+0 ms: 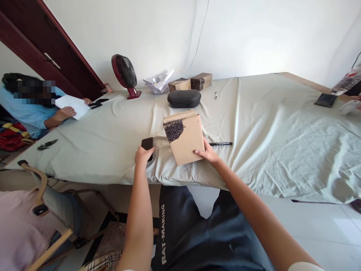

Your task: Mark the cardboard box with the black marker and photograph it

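Note:
My right hand (208, 152) grips the lower right edge of a cardboard box (188, 140), its thumb on the face turned toward me. Black scribble covers the box's upper left corner, and the box sits tilted above the cloth near the table's front edge. To its left, my left hand (143, 155) is closed on a black phone (147, 143), thumb across it; the fingers beneath are partly hidden. A black marker (221, 143) lies just right of my right hand. Behind the box rests a black zip case (184, 98).
Two more cardboard boxes (180, 84) stand by the wall beside a white container (158, 86) and a red fan (125, 73). At the left a person (31, 101) holds paper (73, 106). Glasses (47, 144) lie near a chair (66, 203). A dark wallet-like item (325, 100) is far right.

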{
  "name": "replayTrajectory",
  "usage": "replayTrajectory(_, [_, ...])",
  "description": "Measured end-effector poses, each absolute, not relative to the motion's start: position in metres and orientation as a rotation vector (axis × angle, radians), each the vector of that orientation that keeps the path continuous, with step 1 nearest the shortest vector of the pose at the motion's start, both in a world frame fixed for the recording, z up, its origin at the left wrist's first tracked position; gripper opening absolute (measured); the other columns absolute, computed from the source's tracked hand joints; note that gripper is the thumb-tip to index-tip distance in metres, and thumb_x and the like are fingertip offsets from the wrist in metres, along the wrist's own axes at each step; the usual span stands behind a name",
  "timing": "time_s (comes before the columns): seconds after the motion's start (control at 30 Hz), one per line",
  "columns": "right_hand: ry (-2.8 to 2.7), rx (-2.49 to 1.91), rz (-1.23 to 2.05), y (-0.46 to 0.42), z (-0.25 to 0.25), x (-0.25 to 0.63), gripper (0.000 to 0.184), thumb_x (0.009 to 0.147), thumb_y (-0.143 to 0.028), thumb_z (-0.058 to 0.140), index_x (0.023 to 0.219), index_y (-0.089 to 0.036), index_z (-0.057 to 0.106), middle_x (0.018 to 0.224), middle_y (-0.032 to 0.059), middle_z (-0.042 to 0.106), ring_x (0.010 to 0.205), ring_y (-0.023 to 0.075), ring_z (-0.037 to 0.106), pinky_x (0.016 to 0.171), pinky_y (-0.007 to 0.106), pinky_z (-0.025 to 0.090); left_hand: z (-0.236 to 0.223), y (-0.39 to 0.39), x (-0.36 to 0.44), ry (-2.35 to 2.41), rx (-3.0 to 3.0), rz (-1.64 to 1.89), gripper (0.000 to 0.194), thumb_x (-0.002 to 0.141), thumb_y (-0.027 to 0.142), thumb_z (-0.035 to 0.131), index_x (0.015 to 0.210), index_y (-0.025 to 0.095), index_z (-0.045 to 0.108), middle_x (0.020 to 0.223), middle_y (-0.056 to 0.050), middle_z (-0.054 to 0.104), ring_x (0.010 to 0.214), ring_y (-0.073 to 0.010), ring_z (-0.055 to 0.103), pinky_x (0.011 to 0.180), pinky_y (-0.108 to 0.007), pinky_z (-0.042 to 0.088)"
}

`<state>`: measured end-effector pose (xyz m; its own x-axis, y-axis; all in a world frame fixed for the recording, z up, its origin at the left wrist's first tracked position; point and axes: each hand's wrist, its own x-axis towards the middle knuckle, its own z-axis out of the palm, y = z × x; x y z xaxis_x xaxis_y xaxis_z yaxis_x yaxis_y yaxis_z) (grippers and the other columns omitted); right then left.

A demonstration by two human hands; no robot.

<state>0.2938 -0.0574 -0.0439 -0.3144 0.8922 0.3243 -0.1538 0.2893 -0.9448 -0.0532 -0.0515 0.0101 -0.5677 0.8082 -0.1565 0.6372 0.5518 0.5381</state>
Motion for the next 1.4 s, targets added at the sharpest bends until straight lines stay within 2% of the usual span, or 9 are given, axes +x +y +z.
replayTrajectory(0.13, [-1.500,-0.723,1.250,-0.056,-0.048,0.294,0.114,0.072,-0.066,0.091,0.165,-0.026,0.039,0.158,0.0160,0.057,0.147,0.0421,0.055,0.124,0.063,0.046,0.020,-0.100,-0.041,2.309,1.177,0.877,0.063,0.093,0.067,0.060,0.133,0.019,0.060,0.131,-0.015,0.076,0.119,-0.0304,0.075,0.097,-0.040,0.060])
replayTrajectory(0.27, [-1.505,-0.744,1.234,-0.056,-0.049,0.295,0.109,0.074,-0.065,0.090,0.165,-0.028,0.042,0.159,0.0145,0.057,0.150,0.0422,0.051,0.126,0.063,0.043,0.050,-0.159,0.010,2.085,1.152,1.534,0.071,0.074,0.059,0.085,0.130,0.023,0.059,0.122,-0.010,0.076,0.112,-0.0295,0.075,0.102,-0.045,0.059])
replayTrajectory(0.43, [-1.522,-0.750,1.213,-0.055,-0.050,0.295,0.110,0.074,-0.067,0.089,0.165,-0.028,0.041,0.167,0.0134,0.050,0.154,0.0427,0.048,0.128,0.063,0.041,0.086,-0.204,0.084,1.940,1.259,1.799,0.070,0.070,0.050,0.089,0.126,0.027,0.053,0.118,-0.008,0.072,0.106,-0.0270,0.074,0.095,-0.043,0.061])
replayTrajectory(0.6, [-1.563,-0.795,1.176,-0.054,-0.050,0.295,0.111,0.073,-0.069,0.088,0.164,-0.025,0.041,0.167,0.0152,0.049,0.155,0.0436,0.045,0.129,0.063,0.039,0.092,-0.197,0.123,1.965,1.311,1.809,0.075,0.067,0.052,0.088,0.126,0.025,0.050,0.116,-0.011,0.073,0.103,-0.0307,0.074,0.089,-0.046,0.061])
replayTrajectory(0.8, [-1.540,-0.751,1.235,-0.056,-0.044,0.294,0.113,0.071,-0.069,0.089,0.163,-0.026,0.040,0.163,0.0152,0.054,0.151,0.0425,0.051,0.126,0.062,0.045,0.093,-0.167,0.141,2.051,1.196,1.783,0.070,0.072,0.046,0.082,0.129,0.024,0.050,0.124,-0.013,0.074,0.115,-0.0344,0.075,0.098,-0.048,0.059])
replayTrajectory(0.97, [-1.506,-0.735,1.296,-0.057,-0.042,0.294,0.117,0.069,-0.067,0.092,0.164,-0.026,0.039,0.162,0.0157,0.055,0.149,0.0425,0.054,0.124,0.062,0.046,0.097,-0.168,0.139,2.125,1.212,1.621,0.072,0.079,0.056,0.079,0.135,0.023,0.050,0.131,-0.016,0.072,0.125,-0.0379,0.072,0.106,-0.050,0.056])
replayTrajectory(1.07, [-1.494,-0.740,1.291,-0.056,-0.043,0.294,0.117,0.068,-0.067,0.093,0.164,-0.026,0.040,0.162,0.0158,0.055,0.148,0.0426,0.054,0.123,0.064,0.047,0.099,-0.168,0.137,2.142,1.262,1.651,0.074,0.077,0.054,0.082,0.137,0.023,0.051,0.133,-0.016,0.072,0.124,-0.0378,0.072,0.106,-0.050,0.056])
replayTrajectory(1.23, [-1.495,-0.711,1.285,-0.054,-0.044,0.294,0.118,0.068,-0.066,0.093,0.165,-0.024,0.039,0.160,0.0170,0.058,0.146,0.0425,0.056,0.124,0.064,0.045,0.101,-0.160,0.141,2.213,1.320,1.638,0.076,0.074,0.048,0.082,0.139,0.016,0.058,0.132,-0.018,0.074,0.122,-0.0394,0.073,0.106,-0.050,0.057])
replayTrajectory(1.4, [-1.509,-0.697,1.260,-0.054,-0.048,0.294,0.119,0.071,-0.066,0.092,0.167,-0.024,0.036,0.160,0.0172,0.058,0.146,0.0412,0.056,0.124,0.062,0.044,0.096,-0.160,0.123,2.247,1.418,1.574,0.080,0.077,0.050,0.078,0.144,0.010,0.060,0.137,-0.022,0.073,0.127,-0.0416,0.071,0.110,-0.052,0.055])
